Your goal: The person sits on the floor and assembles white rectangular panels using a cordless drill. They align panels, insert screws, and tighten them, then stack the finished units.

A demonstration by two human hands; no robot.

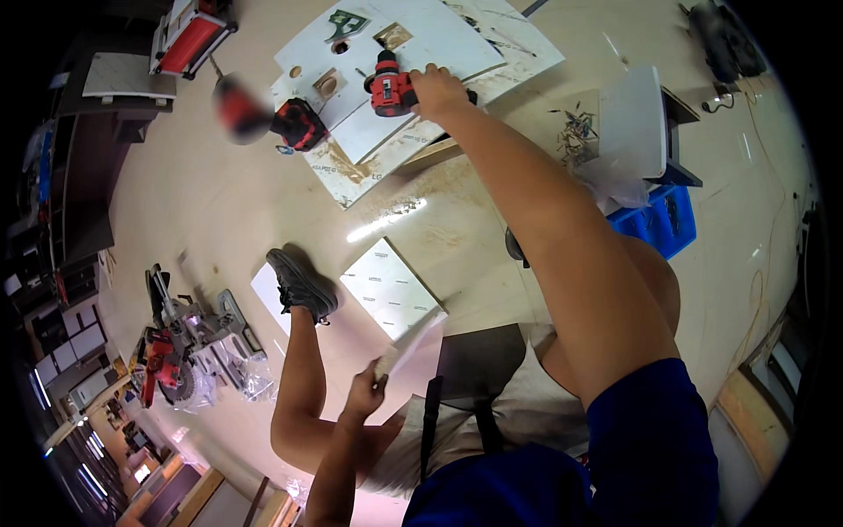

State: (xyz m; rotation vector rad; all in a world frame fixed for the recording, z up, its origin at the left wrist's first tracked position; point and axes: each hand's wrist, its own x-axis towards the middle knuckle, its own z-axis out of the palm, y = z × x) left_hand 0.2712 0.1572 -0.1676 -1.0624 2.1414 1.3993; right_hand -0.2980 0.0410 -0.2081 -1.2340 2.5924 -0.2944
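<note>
My right hand [439, 90] reaches far forward, its fingers wrapped around a red and black cordless drill [386, 90]. The drill lies over the white boards [378, 132], which have round and square cutouts and sawdust on them. Close to my lap, my left hand [365, 392] is closed on the end of a thin white board strip [408, 344]. That strip is tilted, and its far end meets the corner of a white printed panel [391, 290] on the floor. Left of the held drill, a second red and black power tool [299, 125] sits at the boards' edge.
A green-grey measuring tool [347, 25] lies on the boards. At left stands a red mitre saw [167, 364] with a bare toothed blade. Loose screws [575, 132], a white panel [630, 123] and a blue compartment tray [659, 224] are at right. My shoe [300, 283] rests beside the printed panel.
</note>
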